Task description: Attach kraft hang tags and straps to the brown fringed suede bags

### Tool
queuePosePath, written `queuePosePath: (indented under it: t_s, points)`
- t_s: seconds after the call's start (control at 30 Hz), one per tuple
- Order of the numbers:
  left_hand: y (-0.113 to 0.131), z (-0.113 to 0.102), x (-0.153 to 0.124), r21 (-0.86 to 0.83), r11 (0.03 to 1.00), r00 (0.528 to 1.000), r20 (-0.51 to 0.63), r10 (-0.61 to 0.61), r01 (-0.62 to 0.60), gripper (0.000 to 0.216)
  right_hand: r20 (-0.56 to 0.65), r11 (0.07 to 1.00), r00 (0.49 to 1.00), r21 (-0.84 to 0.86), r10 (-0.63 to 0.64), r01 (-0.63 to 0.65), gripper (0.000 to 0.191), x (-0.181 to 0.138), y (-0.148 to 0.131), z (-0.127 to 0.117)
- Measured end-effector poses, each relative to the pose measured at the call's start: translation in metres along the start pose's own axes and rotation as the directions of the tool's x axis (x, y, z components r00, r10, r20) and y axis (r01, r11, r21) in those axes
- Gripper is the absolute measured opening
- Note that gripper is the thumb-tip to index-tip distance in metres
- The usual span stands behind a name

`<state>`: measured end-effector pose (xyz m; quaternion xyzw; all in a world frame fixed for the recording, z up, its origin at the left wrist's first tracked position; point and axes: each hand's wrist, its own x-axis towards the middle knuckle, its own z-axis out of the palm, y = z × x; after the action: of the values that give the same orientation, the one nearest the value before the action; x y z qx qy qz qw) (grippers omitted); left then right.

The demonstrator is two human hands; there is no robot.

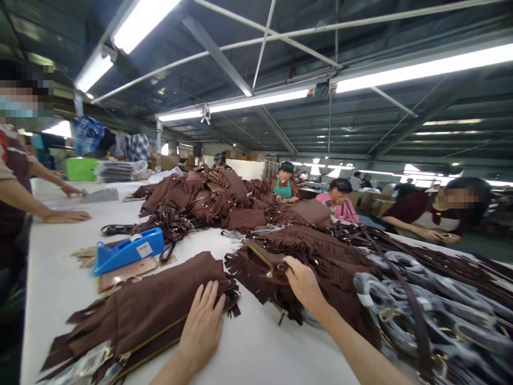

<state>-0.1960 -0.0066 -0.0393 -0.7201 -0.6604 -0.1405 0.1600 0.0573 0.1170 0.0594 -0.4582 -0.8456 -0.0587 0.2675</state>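
Note:
A brown fringed bag [160, 299] with a gold zipper along its near edge lies flat on the white table. My left hand [204, 321] rests on the right end of this bag, fingers stretched out. To its right, my right hand [300, 278] pinches the edge of a second brown bag [260, 262], close to that bag's gold zipper. The fringe of the second bag spreads over the table. Behind it lie more brown fringed bags [316, 246]. Clear plastic wrapping pokes out at the lower left end of the first bag.
A blue tape dispenser [128, 251] and a phone [128, 274] lie beyond the first bag. A large heap of brown bags [200, 198] fills the table's far part. Plastic-wrapped straps [433, 305] cover the right side. A person [16, 176] stands at the left; others work behind.

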Motion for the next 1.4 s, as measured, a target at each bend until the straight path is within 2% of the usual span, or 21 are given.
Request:
queuePosePath:
  t_s: [0.07,0.1,0.2,0.3,0.37,0.47,0.57,0.7,0.77,0.83,0.87,0.93,1.0,1.1,1.17,1.23,1.27,1.33,1.4]
  points:
    - [0.001,-0.003,0.0,-0.092,0.996,0.999,-0.052,-0.006,0.001,0.057,-0.021,0.993,0.999,0.119,0.023,-0.021,0.039,-0.045,0.009,-0.017]
    - [0.002,-0.005,0.0,-0.158,0.987,0.996,-0.085,-0.019,0.006,0.062,-0.033,0.971,0.999,0.24,0.03,-0.021,0.039,-0.07,0.014,-0.021]
    - [0.01,-0.019,-0.002,-0.332,0.942,0.988,-0.118,-0.102,0.058,0.08,-0.008,0.82,0.994,0.566,0.107,-0.084,0.035,-0.151,0.03,-0.02]
    - [0.024,-0.04,-0.004,-0.27,0.957,0.995,0.035,-0.098,0.103,0.081,0.141,0.696,0.963,0.667,0.231,-0.265,0.029,-0.217,0.043,-0.011]
    - [0.035,-0.052,-0.005,-0.186,0.978,0.988,0.141,-0.064,0.09,0.065,0.183,0.694,0.934,0.627,0.308,-0.352,0.025,-0.241,0.045,-0.009]
    - [0.05,-0.064,-0.007,-0.136,0.987,0.969,0.245,-0.046,0.081,0.032,0.131,0.747,0.922,0.55,0.364,-0.373,0.025,-0.242,0.042,-0.015]
    - [0.059,-0.075,-0.016,-0.098,0.99,0.94,0.334,-0.067,0.105,0.021,0.075,0.827,0.955,0.485,0.287,-0.286,0.028,-0.218,0.043,-0.026]
    - [0.062,-0.098,-0.052,-0.099,0.988,0.923,0.379,-0.071,0.117,0.022,0.047,0.956,0.999,0.291,0.02,-0.033,0.034,-0.184,0.061,-0.027]
    - [0.064,-0.109,-0.075,-0.156,0.98,0.913,0.406,-0.053,0.126,0.021,0.09,0.976,0.983,0.16,-0.162,0.147,0.036,-0.172,0.07,-0.022]
    - [0.069,-0.115,-0.095,-0.241,0.962,0.898,0.441,-0.011,0.131,0.018,0.113,0.965,0.958,0.012,-0.263,0.264,0.037,-0.164,0.067,-0.02]
    - [0.072,-0.116,-0.102,-0.295,0.948,0.893,0.449,0.032,0.115,0.016,0.1,0.961,0.96,-0.064,-0.261,0.268,0.038,-0.161,0.06,-0.022]
    - [0.079,-0.115,-0.108,-0.413,0.91,0.891,0.429,0.149,0.047,0.016,0.053,0.967,0.982,-0.171,-0.182,0.189,0.041,-0.159,0.031,-0.03]
    - [0.086,-0.113,-0.107,-0.502,0.864,0.894,0.374,0.247,-0.029,0.02,0.078,0.983,0.993,-0.157,-0.084,0.095,0.039,-0.164,-0.011,-0.042]
    - [0.092,-0.107,-0.096,-0.458,0.886,0.93,0.287,0.229,-0.077,0.021,0.245,1.0,0.97,0.011,0.004,-0.007,0.023,-0.18,-0.078,-0.049]
    - [0.093,-0.102,-0.088,-0.347,0.934,0.956,0.235,0.174,-0.085,0.014,0.259,1.0,0.966,-0.005,0.013,-0.012,0.021,-0.191,-0.109,-0.04]
    - [0.091,-0.096,-0.082,-0.238,0.965,0.961,0.223,0.163,-0.108,0.009,0.246,0.996,0.969,-0.086,0.015,0.007,0.025,-0.198,-0.123,-0.024]
    - [0.09,-0.094,-0.08,-0.192,0.973,0.957,0.231,0.175,-0.132,0.008,0.242,0.992,0.97,-0.124,0.003,0.028,0.022,-0.201,-0.125,-0.016]
    - [0.087,-0.089,-0.078,-0.12,0.975,0.946,0.247,0.212,-0.188,0.008,0.251,0.983,0.967,-0.168,-0.034,0.079,0.007,-0.204,-0.123,-0.001]
    - [0.086,-0.085,-0.078,-0.063,0.97,0.937,0.253,0.242,-0.234,0.01,0.275,0.976,0.959,-0.176,-0.073,0.125,0.008,-0.203,-0.115,0.004]
